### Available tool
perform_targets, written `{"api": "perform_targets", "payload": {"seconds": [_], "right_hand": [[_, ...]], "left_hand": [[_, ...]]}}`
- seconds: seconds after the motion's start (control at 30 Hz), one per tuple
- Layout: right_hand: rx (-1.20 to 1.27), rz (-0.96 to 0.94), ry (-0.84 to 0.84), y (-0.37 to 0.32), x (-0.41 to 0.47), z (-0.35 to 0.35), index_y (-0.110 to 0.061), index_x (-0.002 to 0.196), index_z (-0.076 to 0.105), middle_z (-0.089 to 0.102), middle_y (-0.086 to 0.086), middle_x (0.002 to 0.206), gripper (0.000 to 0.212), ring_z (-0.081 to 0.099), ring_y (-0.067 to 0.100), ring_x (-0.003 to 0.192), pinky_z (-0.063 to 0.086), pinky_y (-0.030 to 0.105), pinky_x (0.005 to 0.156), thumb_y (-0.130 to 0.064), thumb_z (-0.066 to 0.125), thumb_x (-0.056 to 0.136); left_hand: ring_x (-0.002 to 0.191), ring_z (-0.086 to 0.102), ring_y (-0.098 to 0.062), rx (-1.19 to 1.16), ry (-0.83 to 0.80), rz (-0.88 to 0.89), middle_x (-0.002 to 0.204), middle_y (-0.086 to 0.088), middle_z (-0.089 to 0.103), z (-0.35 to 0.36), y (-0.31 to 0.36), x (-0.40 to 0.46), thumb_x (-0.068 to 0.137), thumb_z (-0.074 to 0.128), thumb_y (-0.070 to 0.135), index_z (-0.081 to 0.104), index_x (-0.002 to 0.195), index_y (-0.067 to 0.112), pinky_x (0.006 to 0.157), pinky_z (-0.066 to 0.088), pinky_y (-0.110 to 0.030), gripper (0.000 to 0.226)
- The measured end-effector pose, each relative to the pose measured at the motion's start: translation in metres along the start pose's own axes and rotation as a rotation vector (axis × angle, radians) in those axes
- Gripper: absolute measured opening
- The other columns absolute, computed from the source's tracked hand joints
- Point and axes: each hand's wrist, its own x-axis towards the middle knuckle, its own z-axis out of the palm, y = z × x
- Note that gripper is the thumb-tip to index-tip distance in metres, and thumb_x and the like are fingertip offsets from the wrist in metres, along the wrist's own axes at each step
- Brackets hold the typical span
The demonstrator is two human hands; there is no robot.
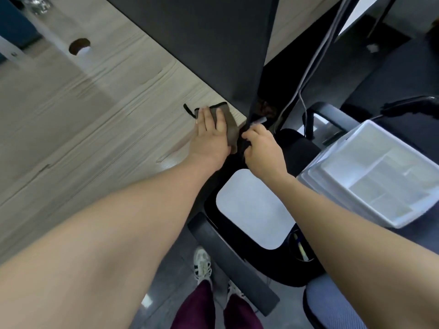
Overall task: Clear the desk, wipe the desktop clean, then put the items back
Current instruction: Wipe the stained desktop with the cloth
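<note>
At the bench [99,129] corner, your left hand [211,134] presses the cloth [229,122] flat with straight fingers to wipe; your right hand [263,153], grip curled, pinches something dark beside the edge, likely holding it clear.

Matt wood-grain desktop [83,119], seemingly soft cloth [231,124]

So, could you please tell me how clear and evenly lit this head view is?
Head view: wide-angle bending skews the desktop edges; a soft shadow band crosses it near the cable hole; the white tray looks washed out; the left hand on the cloth is fairly sharp.
</note>
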Motion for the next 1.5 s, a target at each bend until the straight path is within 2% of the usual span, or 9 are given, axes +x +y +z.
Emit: {"api": "perform_targets", "payload": {"seconds": [0.07, 0.27, 0.47, 0.7, 0.97, 1.13, 1.27, 1.5], "right_hand": [[-0.025, 0.033, -0.008, 0.008, -0.001, 0.0, -0.007, 0.125, 0.057, 0.048, 0.003, 0.126, 0.04, 0.043, 0.022, 0.116, 0.046, 0.034, 0.077, 0.002, 0.045, 0.088], [-0.046, 0.093, -0.003, 0.018, -0.002, -0.006, -0.007, 0.122, 0.057, 0.049, 0.005, 0.121, 0.038, 0.045, 0.024, 0.111, 0.048, 0.039, 0.079, 0.001, 0.044, 0.087], [-0.048, 0.014, 0.045, -0.003, -0.005, -0.01, -0.007, 0.123, 0.056, 0.049, 0.004, 0.123, 0.037, 0.044, 0.023, 0.114, 0.048, 0.038, 0.078, -0.001, 0.045, 0.088], [-0.079, -0.104, -0.024, -0.054, -0.018, 0.004, -0.007, 0.12, 0.057, 0.049, 0.004, 0.123, 0.033, 0.043, 0.023, 0.114, 0.047, 0.041, 0.083, -0.005, 0.047, 0.088], [-0.103, -0.109, -0.089, -0.113, -0.054, 0.026, -0.004, 0.122, 0.057, 0.048, 0.008, 0.124, 0.032, 0.045, 0.027, 0.116, 0.047, 0.045, 0.087, -0.011, 0.044, 0.094], [-0.097, -0.114, -0.12, -0.156, -0.079, 0.054, -0.006, 0.126, 0.056, 0.048, 0.009, 0.125, 0.035, 0.048, 0.028, 0.113, 0.048, 0.04, 0.085, -0.007, 0.048, 0.091], [-0.11, -0.16, -0.16, -0.189, -0.096, 0.072, -0.006, 0.13, 0.053, 0.047, 0.011, 0.129, 0.039, 0.044, 0.029, 0.118, 0.045, 0.037, 0.087, -0.008, 0.048, 0.091], [-0.149, -0.206, -0.207, -0.23, -0.12, 0.101, -0.007, 0.134, 0.048, 0.044, 0.011, 0.131, 0.044, 0.041, 0.027, 0.119, 0.044, 0.035, 0.088, -0.002, 0.046, 0.09]], "left_hand": [[0.143, -0.014, -0.039, -0.011, 0.006, 0.009, 0.153, -0.028, -0.015, -0.002, 0.009, 0.011, 0.094, 0.05, 0.039, -0.011, 0.148, 0.002, 0.117, -0.001, -0.041, 0.09], [0.143, -0.008, -0.042, 0.002, 0.053, 0.032, 0.152, -0.032, -0.007, 0.0, 0.013, 0.02, 0.092, 0.053, 0.039, -0.004, 0.148, 0.0, 0.117, -0.002, -0.044, 0.089], [0.144, -0.009, -0.037, -0.012, 0.054, 0.087, 0.154, -0.027, -0.01, -0.002, -0.001, 0.008, 0.095, 0.047, 0.04, -0.004, 0.15, 0.006, 0.118, 0.002, -0.041, 0.082], [0.145, -0.012, -0.031, -0.028, 0.016, 0.03, 0.156, -0.021, -0.012, 0.011, -0.048, -0.048, 0.096, 0.043, 0.045, -0.008, 0.15, 0.011, 0.117, 0.001, -0.038, 0.082], [0.145, -0.015, -0.027, -0.054, -0.083, 0.022, 0.156, -0.016, -0.017, 0.02, -0.106, -0.11, 0.097, 0.037, 0.047, -0.012, 0.15, 0.013, 0.118, -0.003, -0.035, 0.08], [0.144, -0.017, -0.026, -0.065, -0.188, 0.001, 0.156, -0.014, -0.02, 0.017, -0.153, -0.157, 0.097, 0.036, 0.051, -0.014, 0.15, 0.015, 0.118, -0.004, -0.035, 0.081], [0.144, -0.018, -0.025, -0.069, -0.293, -0.053, 0.155, -0.012, -0.023, 0.015, -0.185, -0.183, 0.096, 0.032, 0.055, -0.018, 0.149, 0.016, 0.117, -0.007, -0.034, 0.082], [0.144, -0.016, -0.028, -0.106, -0.267, -0.241, 0.156, -0.015, -0.019, 0.02, -0.253, -0.224, 0.095, 0.029, 0.059, -0.016, 0.149, 0.012, 0.118, -0.005, -0.037, 0.084]]}}
